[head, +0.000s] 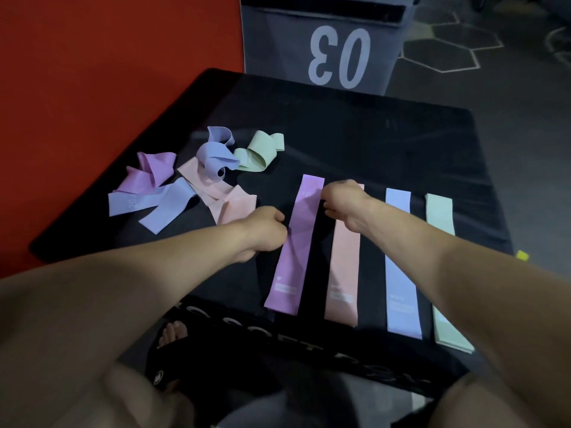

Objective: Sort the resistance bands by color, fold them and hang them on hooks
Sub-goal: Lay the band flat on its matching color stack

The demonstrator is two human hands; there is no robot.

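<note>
Several bands lie flat in a row on the black box top [370, 143]: a purple band [293, 257], a pink band [344, 273], a blue band [400, 264] and a green band [441, 223]. My left hand [265, 230] pinches the purple band's left edge at mid-length. My right hand [343, 202] grips its right edge higher up, with fingers curled. To the left sits a loose heap: a crumpled purple band [153, 171], blue bands [160, 202] [216, 156], a pink band [222, 196] and a green band [259, 152].
A grey bin marked "03" [327, 47] stands behind the box. A red mat [92, 88] covers the floor to the left. My foot [173, 335] shows below the box's front edge. Dark floor with hexagon lines [457, 44] lies at the right.
</note>
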